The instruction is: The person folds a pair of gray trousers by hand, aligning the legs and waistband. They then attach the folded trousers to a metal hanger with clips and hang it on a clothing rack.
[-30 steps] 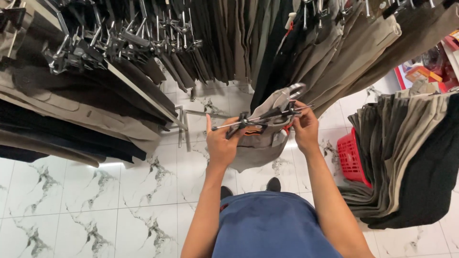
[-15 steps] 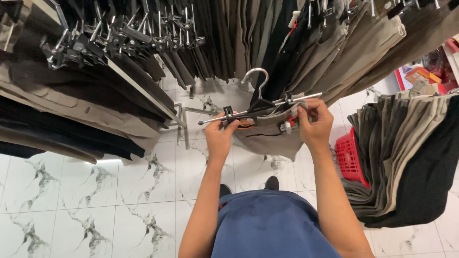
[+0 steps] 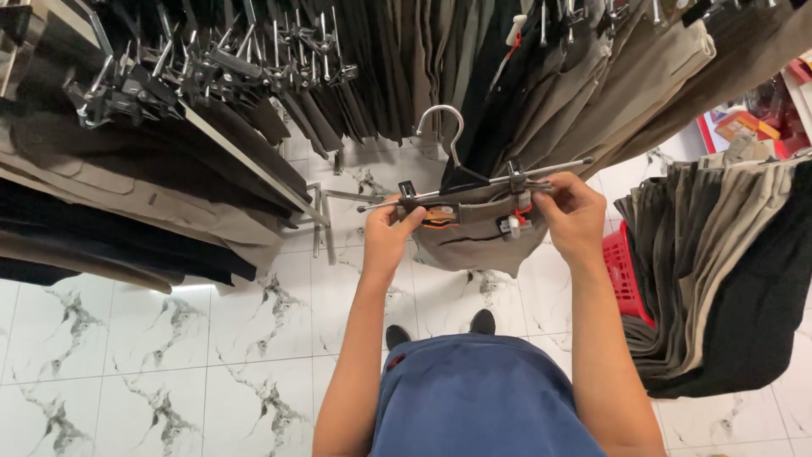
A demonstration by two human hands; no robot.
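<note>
Left hand [image 3: 385, 239] fingers pinch the left clip, right hand [image 3: 575, 218] fingers pinch the right clip of the clip hanger [image 3: 474, 182] holding khaki trousers [image 3: 478, 241] mid-air between racks; seat waistband level in both clips, hook upright.

Left hand [image 3: 387, 239], right hand [image 3: 575, 218] — gripping clip hanger [image 3: 474, 182], khaki trousers [image 3: 478, 241] clipped.

Khaki trousers [image 3: 478, 241] on metal clip hanger [image 3: 461, 178]
</note>
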